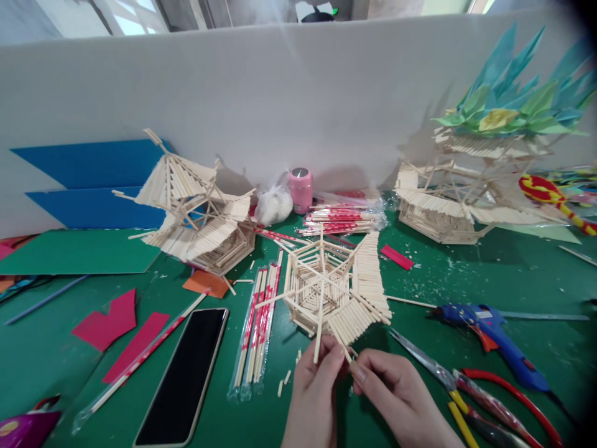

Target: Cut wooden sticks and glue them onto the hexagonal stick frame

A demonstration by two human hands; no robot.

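Note:
A half-built hexagonal model of wooden sticks (333, 289) lies on the green table (489, 274) in front of me. My left hand (313, 389) and my right hand (396, 392) meet just below its near edge. Both hands have their fingers pinched together on a thin wooden stick (347, 356) that juts from the model's lower edge. Another long stick of the model (318, 339) hangs down beside my left fingers.
A black phone (184, 376) and wrapped chopstick packs (259, 323) lie at left. Scissors (433, 367), red-handled pliers (508, 404) and a blue glue gun (494, 336) lie at right. Finished stick houses (196, 211) (448, 199), a pink jar (300, 188) and a white partition (280, 93) stand behind.

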